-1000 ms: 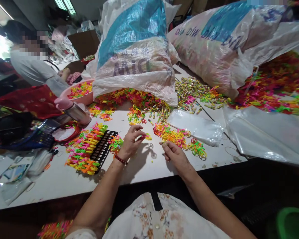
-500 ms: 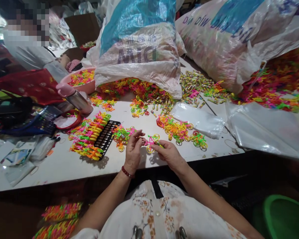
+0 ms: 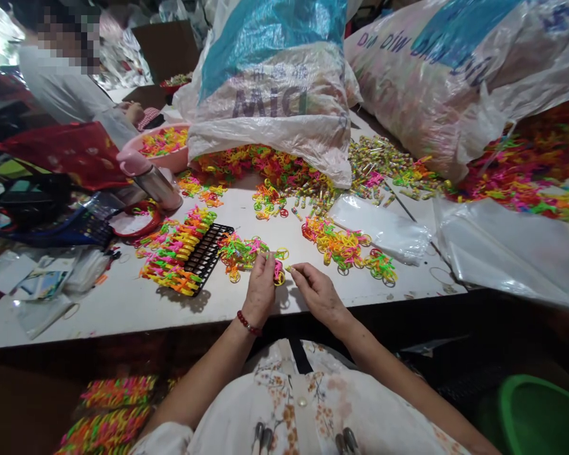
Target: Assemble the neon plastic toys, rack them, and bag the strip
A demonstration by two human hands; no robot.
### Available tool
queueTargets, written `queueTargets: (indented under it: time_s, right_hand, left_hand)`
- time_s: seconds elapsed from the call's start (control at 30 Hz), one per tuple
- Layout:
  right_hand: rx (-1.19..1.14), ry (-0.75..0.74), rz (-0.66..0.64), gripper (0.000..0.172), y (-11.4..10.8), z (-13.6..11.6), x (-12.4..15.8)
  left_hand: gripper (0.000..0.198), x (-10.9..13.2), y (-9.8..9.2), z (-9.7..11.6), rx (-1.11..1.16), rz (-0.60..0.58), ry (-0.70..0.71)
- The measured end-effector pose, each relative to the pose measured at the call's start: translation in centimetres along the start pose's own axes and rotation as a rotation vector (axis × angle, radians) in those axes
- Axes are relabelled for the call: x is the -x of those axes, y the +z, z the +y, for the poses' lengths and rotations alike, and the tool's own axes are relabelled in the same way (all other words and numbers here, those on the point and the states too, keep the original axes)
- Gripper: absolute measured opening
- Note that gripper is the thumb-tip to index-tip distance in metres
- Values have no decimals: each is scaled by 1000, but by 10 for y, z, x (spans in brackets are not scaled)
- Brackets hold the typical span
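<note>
My left hand (image 3: 260, 287), with a red bead bracelet at the wrist, is closed around a small pink and yellow plastic toy bicycle (image 3: 279, 273) near the table's front edge. My right hand (image 3: 315, 289) pinches a tiny yellowish piece just right of the bicycle, almost touching it. A little pile of assembled neon bicycles (image 3: 239, 251) lies just left of my left hand. Beyond it, a black grid tray (image 3: 207, 255) carries rows of neon parts.
Two big plastic sacks (image 3: 275, 95) spill neon pieces over the white table (image 3: 123, 303). Clear plastic bags (image 3: 502, 246) lie at the right, a pink basin (image 3: 165, 148) and a steel flask (image 3: 154, 183) at the left. Another person sits at the far left. A green bucket (image 3: 545, 414) stands low right.
My hands drew back from the piles toward the table edge and came together. The left hand now grips the bicycle that both held half a second ago.
</note>
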State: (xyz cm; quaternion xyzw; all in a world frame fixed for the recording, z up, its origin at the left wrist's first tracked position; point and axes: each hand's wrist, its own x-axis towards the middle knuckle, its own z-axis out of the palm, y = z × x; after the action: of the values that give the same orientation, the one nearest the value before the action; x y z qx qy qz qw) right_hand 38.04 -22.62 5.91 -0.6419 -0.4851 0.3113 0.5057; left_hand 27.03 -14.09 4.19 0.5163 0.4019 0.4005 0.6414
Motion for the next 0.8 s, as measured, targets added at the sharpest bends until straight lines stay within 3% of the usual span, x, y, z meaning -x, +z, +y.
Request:
queueTargets:
  time_s: [0.17,0.47,0.8]
  right_hand:
    - [-52,27,25,31,1,5,-1]
    - [-197,134,-57,36,-2,10,2]
    - [242,-330,-18,24,-4,2,2]
  left_hand:
    - [38,6,5,4,12,-18,-14]
    - [31,8,5,5,-53,-37,29]
    - [20,6,2,7,-423,57,114]
